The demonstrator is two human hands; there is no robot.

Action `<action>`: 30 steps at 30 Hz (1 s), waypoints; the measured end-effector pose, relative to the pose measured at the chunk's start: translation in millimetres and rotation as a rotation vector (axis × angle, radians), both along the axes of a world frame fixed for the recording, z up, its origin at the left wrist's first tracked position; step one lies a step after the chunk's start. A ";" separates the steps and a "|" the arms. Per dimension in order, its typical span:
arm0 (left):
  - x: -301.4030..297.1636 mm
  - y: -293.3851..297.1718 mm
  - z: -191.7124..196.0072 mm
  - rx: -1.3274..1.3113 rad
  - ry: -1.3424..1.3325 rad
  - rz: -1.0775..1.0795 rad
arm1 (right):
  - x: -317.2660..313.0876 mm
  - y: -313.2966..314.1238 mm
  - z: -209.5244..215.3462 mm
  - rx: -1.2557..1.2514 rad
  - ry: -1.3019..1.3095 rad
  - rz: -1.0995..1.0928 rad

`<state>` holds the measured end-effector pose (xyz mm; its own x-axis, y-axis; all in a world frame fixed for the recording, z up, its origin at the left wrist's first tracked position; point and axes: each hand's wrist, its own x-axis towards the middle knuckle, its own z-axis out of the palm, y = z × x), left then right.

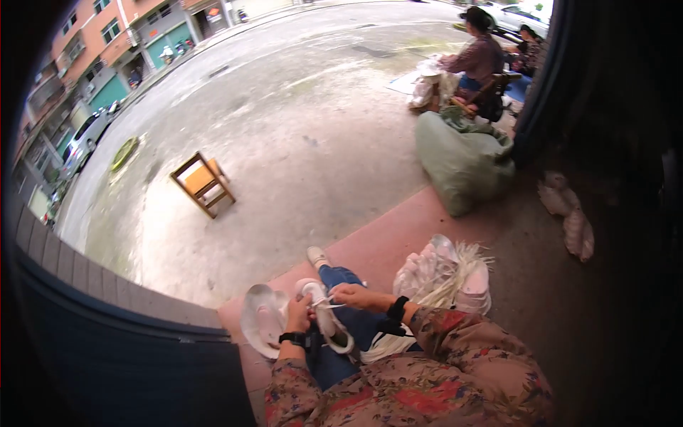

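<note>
A white shoe (pixel 340 336) lies over my lap, its opening toward me. My left hand (pixel 299 313) closes on the near left side of the shoe. My right hand (pixel 359 296) has its fingers pinched on a white shoelace (pixel 329 306) that stretches across to the shoe. Left of my left hand is a pale oval thing (pixel 256 313) with a raised rim and pinkish inside; I cannot make out its kind. More white laces (pixel 388 347) lie beside my lap, partly under my right arm.
A pile of pale shoes (pixel 427 270) with a bundle of white laces (pixel 469 260) sits right on the red floor. A green sack (pixel 459 160) stands beyond. Outside are a wooden chair (pixel 203 181) and two seated people. A dark door (pixel 142 356) borders the left.
</note>
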<state>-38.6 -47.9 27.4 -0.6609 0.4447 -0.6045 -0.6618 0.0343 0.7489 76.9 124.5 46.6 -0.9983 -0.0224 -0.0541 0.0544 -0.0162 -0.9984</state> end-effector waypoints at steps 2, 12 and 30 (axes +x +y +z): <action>7.1 11.4 -9.8 0.013 0.070 -0.035 | -6.5 -2.7 0.5 -0.274 -0.070 -0.090; 10.4 18.1 -20.1 -0.282 0.321 0.150 | -2.5 -12.8 -17.2 -0.765 -0.422 -0.222; 18.1 -34.1 42.6 -0.183 0.081 0.167 | 29.4 69.0 33.4 0.006 -0.120 -0.590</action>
<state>-20.5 -81.9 70.0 -0.7656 0.2134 -0.6070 -0.6078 0.0694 0.7910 106.3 193.5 80.1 -0.8292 0.5339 -0.1658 0.1505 -0.0723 -0.9860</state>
